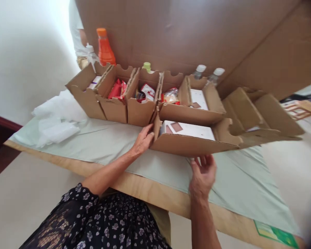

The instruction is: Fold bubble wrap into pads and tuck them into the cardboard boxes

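Note:
My left hand (143, 140) rests with its fingers stretched against the left end of a shallow cardboard tray (189, 144) that holds a white flat box (188, 130). My right hand (204, 173) hovers just under the tray's front wall, fingers loosely curled and apart, with nothing in it. Behind the tray stands a row of open cardboard boxes (114, 107) with red packets (116, 89) and other wrapped goods in them.
A pale green cloth (238, 180) covers the wooden table (155, 193). Crumpled clear plastic (57, 119) lies at the left. An orange bottle (105, 48) and clear bottles (215, 75) stand behind the boxes. A large cardboard sheet (197, 34) leans at the back, a person (76, 31) beside it.

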